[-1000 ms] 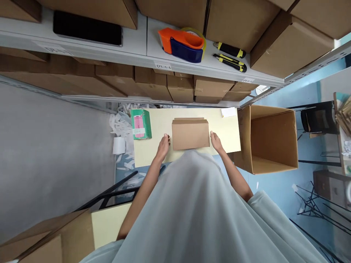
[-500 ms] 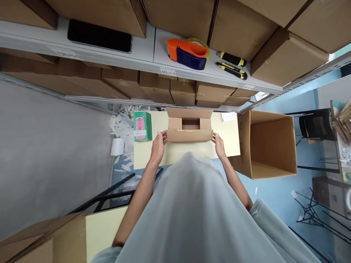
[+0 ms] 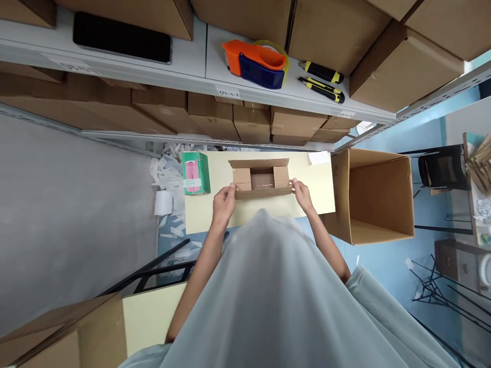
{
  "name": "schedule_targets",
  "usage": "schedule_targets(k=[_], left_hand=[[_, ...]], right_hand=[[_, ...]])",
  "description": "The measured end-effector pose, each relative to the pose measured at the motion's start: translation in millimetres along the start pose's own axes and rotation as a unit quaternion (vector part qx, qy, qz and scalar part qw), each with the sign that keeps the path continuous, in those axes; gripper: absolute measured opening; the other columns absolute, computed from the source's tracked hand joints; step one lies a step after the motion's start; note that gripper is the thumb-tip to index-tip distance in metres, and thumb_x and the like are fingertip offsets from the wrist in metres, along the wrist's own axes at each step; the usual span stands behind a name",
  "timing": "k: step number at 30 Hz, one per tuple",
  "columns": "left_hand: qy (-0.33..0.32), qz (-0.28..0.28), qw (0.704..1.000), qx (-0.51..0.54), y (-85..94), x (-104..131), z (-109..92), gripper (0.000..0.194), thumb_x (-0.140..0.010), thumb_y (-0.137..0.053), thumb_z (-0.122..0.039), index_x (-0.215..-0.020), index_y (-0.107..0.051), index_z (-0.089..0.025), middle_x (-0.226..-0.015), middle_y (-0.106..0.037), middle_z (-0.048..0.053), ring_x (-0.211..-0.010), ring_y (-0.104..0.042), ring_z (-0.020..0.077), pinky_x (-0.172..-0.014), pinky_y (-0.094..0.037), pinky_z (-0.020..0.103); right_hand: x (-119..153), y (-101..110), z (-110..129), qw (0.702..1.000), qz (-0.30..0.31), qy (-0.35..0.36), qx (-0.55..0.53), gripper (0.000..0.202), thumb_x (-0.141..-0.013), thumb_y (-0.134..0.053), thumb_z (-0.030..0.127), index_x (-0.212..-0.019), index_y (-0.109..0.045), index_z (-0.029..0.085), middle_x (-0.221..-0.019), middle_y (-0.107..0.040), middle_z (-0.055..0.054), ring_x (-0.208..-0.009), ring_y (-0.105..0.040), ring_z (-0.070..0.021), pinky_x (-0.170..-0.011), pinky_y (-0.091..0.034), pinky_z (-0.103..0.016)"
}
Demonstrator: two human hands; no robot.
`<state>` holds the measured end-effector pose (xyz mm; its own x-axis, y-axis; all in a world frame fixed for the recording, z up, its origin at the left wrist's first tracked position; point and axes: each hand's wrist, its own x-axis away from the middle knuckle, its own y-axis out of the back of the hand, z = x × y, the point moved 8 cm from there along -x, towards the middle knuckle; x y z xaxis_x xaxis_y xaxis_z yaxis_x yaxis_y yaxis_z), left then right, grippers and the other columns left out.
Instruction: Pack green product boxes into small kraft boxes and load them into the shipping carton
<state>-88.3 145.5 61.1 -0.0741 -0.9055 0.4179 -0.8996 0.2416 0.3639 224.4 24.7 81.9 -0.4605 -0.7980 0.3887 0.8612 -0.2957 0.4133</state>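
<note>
Small carton [image 3: 262, 178]: middle of tabletop [image 3: 320, 193], flaps open, right of green box [image 3: 196, 173] | my left hand [image 3: 224, 205]: nearly closed, pinching its near-left corner | my right hand [image 3: 303, 196]: lightly closed on its near-right corner | technique: I'd best press both ends evenly, lest the walls bow.

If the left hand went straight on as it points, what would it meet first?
Most likely the near left corner of the open cardboard box: the left hand points forward and slightly right, though exact contact is hard to tell.
</note>
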Motion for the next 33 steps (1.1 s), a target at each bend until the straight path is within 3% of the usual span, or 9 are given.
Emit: schedule_targets(k=[3,6,11,17,21,24,27,30,33], left_hand=[[-0.027,-0.013,0.998,-0.054,2.0,6,3,0.026,-0.100,-0.062,-0.046,-0.099,-0.073,-0.022,-0.136,-0.075,0.017,-0.143,-0.066,0.0333,-0.125,-0.054,0.049],[-0.059,0.031,0.993,-0.100,-2.8,10,10,0.042,-0.087,-0.070,-0.027,-0.128,-0.073,-0.021,-0.153,-0.066,0.018,-0.152,-0.060,0.0338,-0.125,-0.055,0.051],[-0.146,0.128,0.959,-0.206,-14.2,19,9,0.093,-0.076,-0.074,-0.011,-0.166,-0.056,-0.025,-0.178,-0.045,0.017,-0.172,-0.035,0.0402,-0.139,-0.039,0.060],[-0.155,0.070,0.930,-0.325,-26.8,13,-10,0.108,-0.080,-0.085,-0.023,-0.177,-0.038,-0.017,-0.173,-0.042,0.029,-0.157,-0.048,0.0517,-0.130,-0.045,0.066],[-0.145,0.001,0.926,-0.349,-36.6,10,-28,0.102,-0.085,-0.085,-0.035,-0.173,-0.042,-0.007,-0.160,-0.051,0.035,-0.148,-0.054,0.0525,-0.123,-0.051,0.064],[-0.136,-0.027,0.945,-0.296,-29.5,6,-29,0.090,-0.087,-0.076,-0.029,-0.169,-0.048,-0.007,-0.157,-0.058,0.032,-0.144,-0.059,0.0481,-0.123,-0.051,0.060],[-0.077,-0.043,0.984,-0.151,-4.1,-5,-9,0.074,-0.089,-0.066,-0.027,-0.161,-0.058,-0.015,-0.145,-0.072,0.021,-0.127,-0.072,0.0357,-0.118,-0.056,0.049],[0.036,-0.076,0.996,-0.026,24.8,-14,24,0.051,-0.087,-0.060,-0.030,-0.134,-0.071,-0.017,-0.122,-0.080,0.013,-0.109,-0.076,0.0280,-0.105,-0.061,0.041],[0.100,-0.096,0.990,0.006,39.4,-12,41,0.029,-0.083,-0.066,-0.039,-0.103,-0.071,-0.019,-0.102,-0.080,0.010,-0.099,-0.074,0.0269,-0.098,-0.062,0.040]], right_hand=[[0,-4,-3,0.998,0.023,-0.011,-0.053,0.064,-0.111,-0.047,0.071,-0.082,-0.072,0.020,-0.125,-0.080,-0.017,-0.125,-0.077,-0.0294,-0.107,-0.065,-0.044],[5,-7,0,0.998,0.056,0.011,0.033,0.024,-0.104,-0.070,0.042,-0.105,-0.078,0.020,-0.139,-0.074,-0.014,-0.126,-0.076,-0.0259,-0.111,-0.064,-0.041],[15,-29,15,0.944,0.156,0.041,0.289,0.086,-0.094,-0.077,0.014,-0.173,-0.049,0.033,-0.177,-0.038,-0.016,-0.141,-0.068,-0.0293,-0.115,-0.062,-0.044],[10,-65,42,0.894,0.089,0.015,0.439,0.094,-0.102,-0.080,0.039,-0.178,-0.035,0.009,-0.172,-0.041,-0.034,-0.143,-0.064,-0.0438,-0.114,-0.062,-0.056],[6,-80,47,0.888,0.060,-0.002,0.455,0.090,-0.106,-0.068,0.034,-0.179,-0.026,0.002,-0.174,-0.037,-0.041,-0.128,-0.073,-0.0433,-0.102,-0.067,-0.055],[3,-67,34,0.914,0.073,0.002,0.398,0.088,-0.106,-0.061,0.034,-0.181,-0.024,0.007,-0.176,-0.040,-0.036,-0.126,-0.076,-0.0425,-0.103,-0.066,-0.055],[2,-36,12,0.964,0.091,0.029,0.249,0.070,-0.107,-0.053,0.038,-0.172,-0.042,0.015,-0.164,-0.060,-0.025,-0.127,-0.076,-0.0379,-0.114,-0.062,-0.057],[3,1,-20,0.997,0.062,-0.006,0.052,0.050,-0.107,-0.048,0.056,-0.134,-0.067,0.019,-0.117,-0.079,-0.013,-0.108,-0.078,-0.0304,-0.104,-0.068,-0.052],[10,15,-43,0.992,0.050,-0.064,-0.094,0.059,-0.090,-0.064,0.083,-0.097,-0.064,0.024,-0.086,-0.069,-0.002,-0.087,-0.076,-0.0241,-0.086,-0.072,-0.043]])
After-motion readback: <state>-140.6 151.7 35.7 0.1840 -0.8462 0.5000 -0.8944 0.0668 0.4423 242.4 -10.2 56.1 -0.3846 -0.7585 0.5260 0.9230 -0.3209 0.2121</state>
